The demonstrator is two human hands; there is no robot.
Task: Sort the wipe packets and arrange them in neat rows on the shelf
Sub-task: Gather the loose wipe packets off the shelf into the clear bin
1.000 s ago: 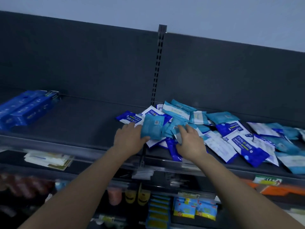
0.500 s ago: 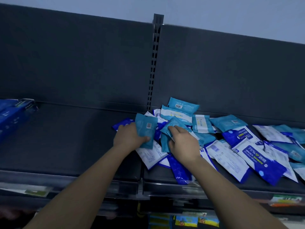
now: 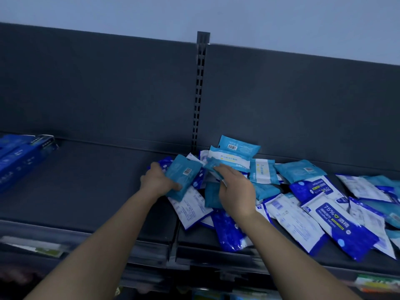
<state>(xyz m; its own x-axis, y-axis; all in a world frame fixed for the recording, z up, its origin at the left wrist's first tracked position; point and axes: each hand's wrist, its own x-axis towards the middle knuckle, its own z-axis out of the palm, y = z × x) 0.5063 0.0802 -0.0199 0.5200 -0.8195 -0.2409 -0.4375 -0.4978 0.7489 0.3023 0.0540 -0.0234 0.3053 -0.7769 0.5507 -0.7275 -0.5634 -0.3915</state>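
Note:
A loose pile of wipe packets (image 3: 307,204), teal ones and blue-and-white alcohol ones, covers the right half of the dark shelf (image 3: 91,191). My left hand (image 3: 157,180) grips an upright teal packet (image 3: 181,177) with a barcode at the pile's left edge. My right hand (image 3: 234,188) reaches into the pile, and its fingertips pinch a small teal packet (image 3: 213,165). Another teal packet (image 3: 211,195) lies flat under my right palm.
Dark blue boxes (image 3: 19,159) sit at the far left of the shelf. A slotted upright post (image 3: 200,94) divides the grey back panel. The shelf's front lip (image 3: 173,254) carries price-tag rails, with lower shelves of goods below.
My right hand has slid further back into the pile and taken a small teal packet in its fingertips. My left hand keeps its teal packet, tilted slightly.

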